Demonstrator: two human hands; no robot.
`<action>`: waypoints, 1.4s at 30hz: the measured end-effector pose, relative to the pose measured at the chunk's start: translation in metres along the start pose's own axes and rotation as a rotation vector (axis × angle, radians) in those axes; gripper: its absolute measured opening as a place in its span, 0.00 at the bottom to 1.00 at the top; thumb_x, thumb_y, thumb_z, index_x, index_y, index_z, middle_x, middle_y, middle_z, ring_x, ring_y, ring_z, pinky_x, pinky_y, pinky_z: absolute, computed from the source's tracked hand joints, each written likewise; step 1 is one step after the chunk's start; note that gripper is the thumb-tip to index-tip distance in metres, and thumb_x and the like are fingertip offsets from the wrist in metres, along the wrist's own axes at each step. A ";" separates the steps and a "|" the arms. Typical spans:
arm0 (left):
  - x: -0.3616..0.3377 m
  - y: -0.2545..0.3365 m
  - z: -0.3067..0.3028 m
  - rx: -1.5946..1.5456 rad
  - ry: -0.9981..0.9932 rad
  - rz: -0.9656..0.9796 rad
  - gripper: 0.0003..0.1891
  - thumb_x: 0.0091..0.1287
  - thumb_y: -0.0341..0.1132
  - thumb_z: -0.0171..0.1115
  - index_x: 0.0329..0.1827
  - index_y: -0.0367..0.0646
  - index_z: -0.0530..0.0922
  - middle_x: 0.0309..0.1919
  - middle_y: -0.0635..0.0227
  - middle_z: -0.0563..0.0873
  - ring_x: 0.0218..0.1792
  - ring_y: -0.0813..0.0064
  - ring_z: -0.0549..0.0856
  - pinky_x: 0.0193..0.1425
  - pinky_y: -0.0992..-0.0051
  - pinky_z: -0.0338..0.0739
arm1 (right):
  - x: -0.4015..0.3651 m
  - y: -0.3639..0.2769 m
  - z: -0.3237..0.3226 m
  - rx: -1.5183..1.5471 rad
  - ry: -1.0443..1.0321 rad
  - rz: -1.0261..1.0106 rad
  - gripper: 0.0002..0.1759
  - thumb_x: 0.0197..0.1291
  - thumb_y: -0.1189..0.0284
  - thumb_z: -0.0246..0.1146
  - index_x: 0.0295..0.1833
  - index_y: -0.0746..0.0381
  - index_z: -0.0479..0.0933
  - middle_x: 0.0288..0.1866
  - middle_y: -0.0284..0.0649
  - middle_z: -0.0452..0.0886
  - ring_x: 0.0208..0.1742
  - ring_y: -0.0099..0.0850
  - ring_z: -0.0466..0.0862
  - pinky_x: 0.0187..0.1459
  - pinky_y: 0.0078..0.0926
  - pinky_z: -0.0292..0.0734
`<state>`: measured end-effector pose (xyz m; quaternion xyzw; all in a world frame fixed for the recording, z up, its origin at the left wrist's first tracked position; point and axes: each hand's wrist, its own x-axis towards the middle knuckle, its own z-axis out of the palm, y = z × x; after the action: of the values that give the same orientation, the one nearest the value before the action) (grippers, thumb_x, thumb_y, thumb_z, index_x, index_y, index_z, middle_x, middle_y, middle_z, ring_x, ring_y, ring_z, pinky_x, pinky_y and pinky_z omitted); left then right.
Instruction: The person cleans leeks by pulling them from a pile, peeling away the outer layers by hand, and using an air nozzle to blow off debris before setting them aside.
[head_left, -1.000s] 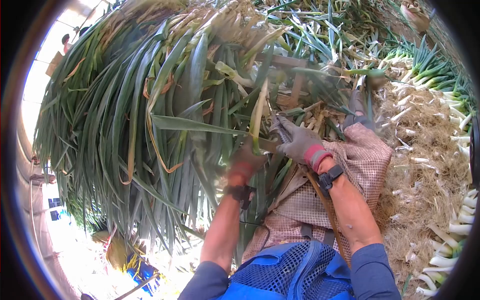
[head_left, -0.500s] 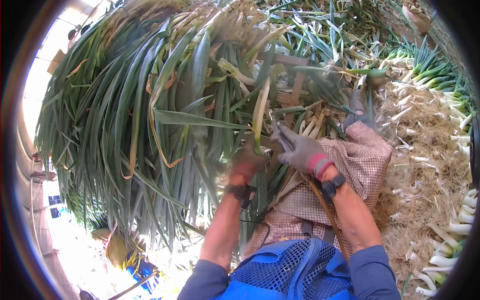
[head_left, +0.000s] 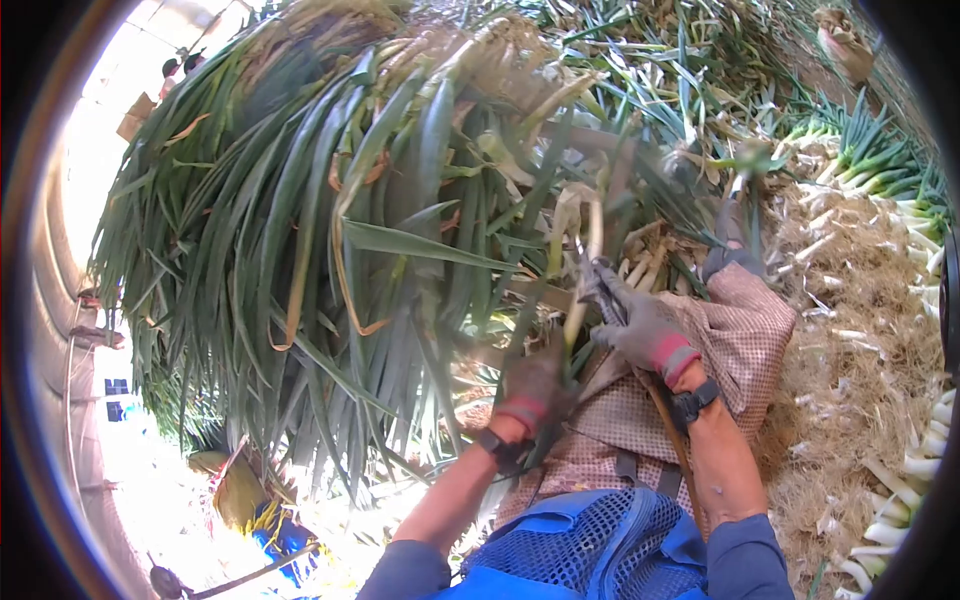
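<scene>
My left hand (head_left: pixel 537 385), in a grey glove with a red cuff, is closed around the leafy lower part of a green onion (head_left: pixel 577 325). The stalk's pale end points upward and is blurred by motion. My right hand (head_left: pixel 645 325), gloved alike, grips an air blow gun (head_left: pixel 604 302) with a slim nozzle beside the stalk. From this hand a brown hose (head_left: pixel 672 440) runs down across my lap. Just left of my hands lies a large heap of green onions (head_left: pixel 270 200), leaves hanging toward me.
A checked cloth (head_left: pixel 630 430) covers my legs. To the right, dry roots and peelings (head_left: pixel 850 370) cover the ground, with rows of trimmed green onions (head_left: pixel 890 520) along the edge. Loose leaves (head_left: pixel 690 60) lie behind the heap. A wooden frame piece (head_left: pixel 590 140) shows beside it.
The scene has shifted slightly right and down in view. Both hands stay closed; the held green onion now leans more to the right, its pale end close to the nozzle.
</scene>
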<state>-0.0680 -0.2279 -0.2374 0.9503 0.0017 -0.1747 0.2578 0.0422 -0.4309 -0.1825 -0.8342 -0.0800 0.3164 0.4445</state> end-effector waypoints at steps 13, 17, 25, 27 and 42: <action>0.060 -0.001 -0.244 0.674 0.946 0.099 0.45 0.58 0.53 0.83 0.76 0.39 0.78 0.68 0.50 0.86 0.69 0.46 0.85 0.74 0.52 0.78 | -0.017 0.004 -0.011 0.016 0.117 0.005 0.57 0.58 0.57 0.78 0.91 0.52 0.60 0.52 0.50 0.90 0.48 0.43 0.91 0.57 0.38 0.84; 0.089 -0.033 -0.271 0.789 0.686 -0.324 0.58 0.58 0.63 0.81 0.87 0.40 0.67 0.83 0.47 0.72 0.79 0.44 0.76 0.82 0.55 0.72 | -0.031 -0.006 0.011 -0.061 0.010 -0.082 0.59 0.56 0.56 0.79 0.92 0.49 0.59 0.68 0.58 0.85 0.65 0.54 0.87 0.69 0.40 0.80; 0.034 -0.082 -0.345 0.722 0.924 -0.254 0.45 0.64 0.51 0.79 0.82 0.40 0.74 0.77 0.47 0.80 0.75 0.47 0.81 0.78 0.56 0.76 | -0.038 0.006 0.022 0.180 0.006 -0.196 0.57 0.54 0.58 0.78 0.89 0.60 0.63 0.77 0.58 0.80 0.77 0.49 0.81 0.79 0.36 0.72; 0.037 -0.099 -0.368 0.881 0.934 -0.365 0.41 0.66 0.48 0.77 0.81 0.40 0.75 0.75 0.46 0.81 0.73 0.47 0.83 0.76 0.55 0.78 | -0.041 -0.001 0.021 0.131 -0.034 -0.173 0.57 0.53 0.57 0.78 0.89 0.59 0.63 0.75 0.59 0.81 0.76 0.50 0.83 0.78 0.36 0.73; -0.027 -0.059 -0.250 0.645 0.868 -0.162 0.19 0.62 0.29 0.68 0.57 0.42 0.86 0.37 0.51 0.89 0.40 0.44 0.90 0.44 0.50 0.84 | -0.039 -0.003 0.004 0.249 0.031 -0.152 0.56 0.53 0.67 0.78 0.88 0.63 0.64 0.75 0.55 0.83 0.74 0.43 0.84 0.75 0.32 0.75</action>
<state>-0.0165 -0.0515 -0.0561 0.9627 0.1274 0.2228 -0.0855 0.0094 -0.4428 -0.1635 -0.7689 -0.0965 0.2764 0.5684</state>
